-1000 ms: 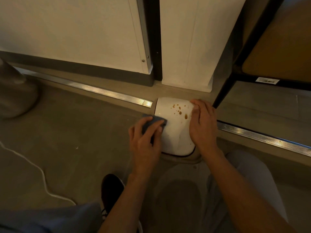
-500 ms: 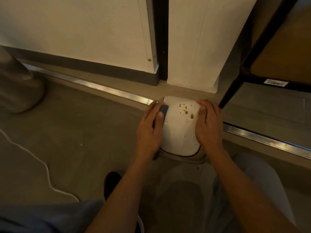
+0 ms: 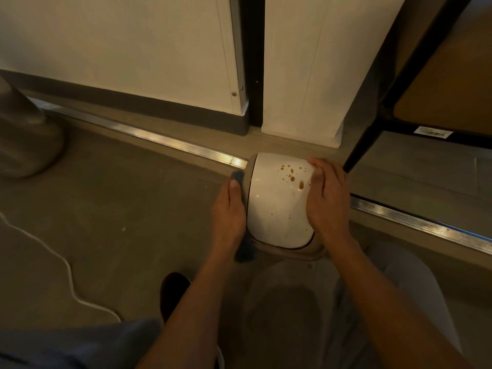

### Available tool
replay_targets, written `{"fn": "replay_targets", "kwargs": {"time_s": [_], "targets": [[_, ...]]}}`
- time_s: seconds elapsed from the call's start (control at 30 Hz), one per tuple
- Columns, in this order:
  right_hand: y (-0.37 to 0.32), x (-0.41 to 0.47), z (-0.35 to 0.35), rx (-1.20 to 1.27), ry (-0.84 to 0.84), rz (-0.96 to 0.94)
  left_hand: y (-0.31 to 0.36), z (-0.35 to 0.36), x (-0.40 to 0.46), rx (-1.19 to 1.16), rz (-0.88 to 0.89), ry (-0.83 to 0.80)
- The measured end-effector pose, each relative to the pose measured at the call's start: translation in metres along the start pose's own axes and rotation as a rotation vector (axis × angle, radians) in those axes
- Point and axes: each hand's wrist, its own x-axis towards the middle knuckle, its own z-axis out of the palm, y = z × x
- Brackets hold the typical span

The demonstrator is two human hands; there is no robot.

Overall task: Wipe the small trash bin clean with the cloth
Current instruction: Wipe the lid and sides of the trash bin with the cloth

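Note:
A small trash bin (image 3: 274, 206) with a glossy white lid stands on the floor in the middle of the head view. Brown spots dot the far right part of its lid. My left hand (image 3: 230, 211) presses a blue cloth (image 3: 243, 250) flat against the bin's left side; cloth ends show beyond my fingertips and under my wrist. On the lid's right edge lies my right hand (image 3: 328, 201), fingers curled over it, holding the bin.
A metal floor strip (image 3: 170, 141) runs diagonally behind the bin. White panels (image 3: 306, 70) stand behind it, a black-framed shelf leg (image 3: 364, 145) at its right. A grey rounded object (image 3: 24, 139) is far left, a white cable (image 3: 66, 275) lies on the floor, and my shoe (image 3: 173, 291) is below.
My left hand slid with the cloth from the lid's left top down onto the bin's left side. My right hand stayed on the right edge.

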Motion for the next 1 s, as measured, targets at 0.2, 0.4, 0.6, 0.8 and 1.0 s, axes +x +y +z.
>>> {"fn": "replay_targets", "kwargs": {"time_s": [0.2, 0.4, 0.6, 0.8, 1.0], "targets": [[0.0, 0.001, 0.001, -0.033, 0.006, 0.006, 0.057, 0.011, 0.065, 0.167, -0.04, -0.216], [0.0, 0.001, 0.002, -0.05, 0.027, -0.015, 0.018, 0.011, -0.007, 0.182, 0.305, -0.099], [0.0, 0.002, 0.001, -0.037, 0.009, -0.009, -0.018, -0.002, -0.027, 0.309, 0.518, 0.042], [0.001, 0.001, 0.001, -0.058, -0.001, -0.005, 0.008, 0.013, -0.021, 0.44, 0.646, 0.168], [-0.001, 0.001, 0.002, -0.046, 0.007, -0.015, -0.036, 0.007, -0.053, 0.576, 0.776, 0.196]]}}
